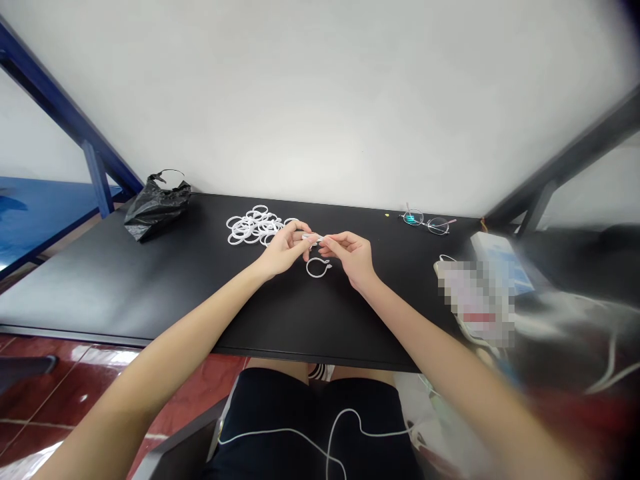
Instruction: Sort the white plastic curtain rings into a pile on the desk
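Note:
Both of my hands meet above the middle of the black table, pinching one small white curtain ring between them. My left hand has its thumb and forefinger closed on the ring's left side. From the other side, the fingertips of my right hand grip it; the fingers partly hide its shape. Just below the hands, a single white ring with a gap at its right lies on the table. A loose pile of several white rings sits behind and left of my left hand.
A crumpled black plastic bag stands at the table's back left. Eyeglasses lie at the back right. A white box and a blurred-out phone-like object are at the right. A white cable crosses my lap.

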A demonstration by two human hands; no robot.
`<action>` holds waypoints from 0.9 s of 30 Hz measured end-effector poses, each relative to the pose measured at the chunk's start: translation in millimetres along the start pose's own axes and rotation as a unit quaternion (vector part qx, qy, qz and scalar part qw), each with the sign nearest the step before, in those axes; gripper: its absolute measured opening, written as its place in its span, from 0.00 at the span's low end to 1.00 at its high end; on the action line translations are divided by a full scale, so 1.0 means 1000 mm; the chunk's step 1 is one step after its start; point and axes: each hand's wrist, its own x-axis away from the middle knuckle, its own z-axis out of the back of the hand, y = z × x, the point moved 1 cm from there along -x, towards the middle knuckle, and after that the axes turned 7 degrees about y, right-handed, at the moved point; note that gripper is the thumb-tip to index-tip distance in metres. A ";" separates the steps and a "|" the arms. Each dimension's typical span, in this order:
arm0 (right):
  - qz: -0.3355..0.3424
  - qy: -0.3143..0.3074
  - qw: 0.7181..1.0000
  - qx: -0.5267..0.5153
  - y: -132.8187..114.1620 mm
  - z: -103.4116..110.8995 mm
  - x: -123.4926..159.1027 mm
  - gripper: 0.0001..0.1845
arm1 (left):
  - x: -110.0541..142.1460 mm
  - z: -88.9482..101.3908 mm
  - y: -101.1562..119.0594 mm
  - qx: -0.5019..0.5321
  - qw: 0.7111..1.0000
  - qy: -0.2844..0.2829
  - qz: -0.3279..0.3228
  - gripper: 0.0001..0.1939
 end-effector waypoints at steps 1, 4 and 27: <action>0.001 0.001 1.000 -0.001 0.000 0.000 0.000 0.20 | 0.000 0.000 0.000 -0.006 1.000 0.003 0.002 0.16; 0.001 0.002 1.000 -0.003 0.001 0.000 0.000 0.18 | 0.000 0.000 0.000 -0.013 1.000 0.004 0.005 0.16; 0.250 -0.237 0.848 0.403 0.008 0.004 0.005 0.09 | -0.004 0.027 -0.012 -0.547 0.823 0.033 -0.149 0.12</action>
